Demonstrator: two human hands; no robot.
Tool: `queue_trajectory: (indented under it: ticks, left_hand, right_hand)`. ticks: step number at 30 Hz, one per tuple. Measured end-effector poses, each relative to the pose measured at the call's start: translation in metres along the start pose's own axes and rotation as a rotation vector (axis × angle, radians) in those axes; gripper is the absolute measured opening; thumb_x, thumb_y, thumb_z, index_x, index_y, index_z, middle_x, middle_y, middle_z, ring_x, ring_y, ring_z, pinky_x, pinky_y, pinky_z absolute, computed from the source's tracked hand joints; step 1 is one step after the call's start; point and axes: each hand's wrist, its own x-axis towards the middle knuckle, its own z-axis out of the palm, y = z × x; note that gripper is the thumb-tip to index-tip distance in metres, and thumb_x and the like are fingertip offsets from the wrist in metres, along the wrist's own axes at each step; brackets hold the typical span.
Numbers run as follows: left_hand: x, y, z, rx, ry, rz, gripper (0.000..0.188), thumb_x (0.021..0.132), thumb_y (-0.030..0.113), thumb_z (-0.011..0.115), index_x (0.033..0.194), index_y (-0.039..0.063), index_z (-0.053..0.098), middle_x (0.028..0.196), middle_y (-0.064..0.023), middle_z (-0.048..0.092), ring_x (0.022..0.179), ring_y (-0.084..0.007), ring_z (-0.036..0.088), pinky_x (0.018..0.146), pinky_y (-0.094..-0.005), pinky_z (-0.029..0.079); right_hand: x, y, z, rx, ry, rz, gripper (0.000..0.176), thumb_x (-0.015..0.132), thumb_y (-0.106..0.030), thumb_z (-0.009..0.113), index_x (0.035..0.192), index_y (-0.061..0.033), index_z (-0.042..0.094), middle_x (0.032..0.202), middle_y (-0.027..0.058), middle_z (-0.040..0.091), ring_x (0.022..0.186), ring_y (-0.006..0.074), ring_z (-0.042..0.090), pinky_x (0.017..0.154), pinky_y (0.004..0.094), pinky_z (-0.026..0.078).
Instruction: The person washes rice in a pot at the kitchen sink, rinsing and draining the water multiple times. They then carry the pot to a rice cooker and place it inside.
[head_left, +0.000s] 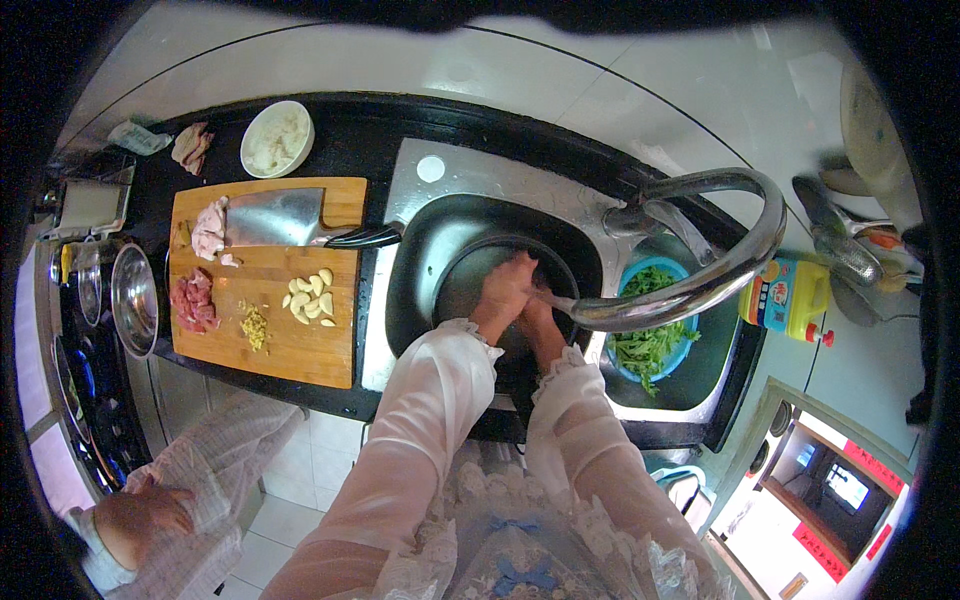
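My left hand (510, 292) and my right hand (538, 315) are together over a dark round pan (461, 289) in the left basin of a steel sink (416, 169). Water runs onto them from the curved faucet (675, 307). The fingers overlap and blur, so I cannot tell whether they hold anything. Left of the sink, a wooden cutting board (277, 360) bears a cleaver (277, 217), pale meat or fat (210, 229), red meat pieces (195, 301), peeled garlic cloves (311, 296) and a minced yellowish heap (255, 326).
A blue basin of leafy greens (649, 334) sits in the right basin, beside a yellow detergent bottle (791, 300). A white bowl (277, 139) stands behind the board. A metal bowl (135, 300) is near the stove. Another person's hand (146, 521) rests at lower left.
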Motion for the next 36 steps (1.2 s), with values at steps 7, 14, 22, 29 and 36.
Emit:
queue_trajectory:
  ticks: [7,14,22,29,36]
  left_hand:
    - [-0.002,-0.007,-0.006,0.045,0.062,-0.093,0.03,0.082,0.028,0.047,0.093,0.001,0.054,0.086,-0.0196,0.056,0.071,-0.038,0.056,0.06,-0.044,0.047]
    - [-0.009,-0.025,-0.011,-0.064,0.163,-0.253,0.022,0.082,0.019,0.043,0.09,0.001,0.053,0.074,-0.023,0.058,0.062,-0.0391,0.057,0.055,-0.0477,0.046]
    - [-0.009,-0.061,-0.001,0.402,0.003,-0.018,0.025,0.073,0.013,0.052,0.096,0.003,0.055,0.11,-0.0244,0.048,0.099,-0.0395,0.048,0.079,-0.0445,0.043]
    - [-0.033,-0.095,0.043,0.303,-0.027,-0.103,0.022,0.077,0.012,0.044,0.091,0.003,0.058,0.101,-0.0204,0.054,0.088,-0.0368,0.054,0.075,-0.0454,0.044]
    - [-0.048,-0.113,0.073,0.018,-0.319,-0.338,0.022,0.077,0.017,0.045,0.088,0.004,0.06,0.097,-0.0193,0.056,0.087,-0.0364,0.055,0.075,-0.0447,0.043]
  right_hand:
    - [0.014,-0.003,0.005,0.15,0.005,0.111,0.032,0.085,-0.023,0.036,0.101,-0.0021,0.053,0.101,0.022,0.055,0.091,0.0343,0.054,0.079,0.042,0.043]
    - [0.039,-0.004,0.018,0.325,0.028,0.204,0.032,0.084,-0.022,0.035,0.102,-0.0017,0.052,0.101,0.0227,0.055,0.092,0.034,0.054,0.08,0.0417,0.043]
    - [0.033,0.012,0.031,-0.303,0.72,-0.286,0.026,0.083,-0.026,0.041,0.094,-0.0079,0.056,0.08,0.0127,0.056,0.073,0.0259,0.055,0.061,0.0371,0.046]
    - [0.005,0.021,0.029,-0.286,0.033,-0.088,0.03,0.081,-0.016,0.039,0.106,-0.0017,0.045,0.106,0.0226,0.05,0.094,0.037,0.05,0.079,0.0453,0.042]
    - [-0.018,0.03,0.074,0.047,-0.15,-0.106,0.036,0.081,-0.02,0.042,0.106,0.0047,0.047,0.11,0.0288,0.048,0.098,0.0388,0.05,0.08,0.045,0.042]
